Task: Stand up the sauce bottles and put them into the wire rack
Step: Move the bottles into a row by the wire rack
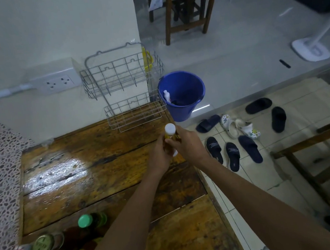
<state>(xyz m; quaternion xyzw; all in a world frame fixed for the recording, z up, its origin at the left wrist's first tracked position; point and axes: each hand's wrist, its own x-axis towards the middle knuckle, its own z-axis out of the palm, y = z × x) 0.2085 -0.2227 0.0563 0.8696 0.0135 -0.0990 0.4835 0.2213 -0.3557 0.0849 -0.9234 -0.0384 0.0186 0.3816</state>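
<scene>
both hands, left hand point(159, 154) and right hand point(187, 145), fingers wrapped round 1 white-capped sauce bottle point(170, 131), held upright at frame center just below the wire rack point(136, 113). best move, i judge: keep it vertical, lift over the lower tier's front wire, lower straight in. other bottles point(84, 221) wait at lower left of the tabletop point(93, 153).

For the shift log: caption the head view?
Both hands grip a white-capped bottle upright before the wire rack.
</scene>
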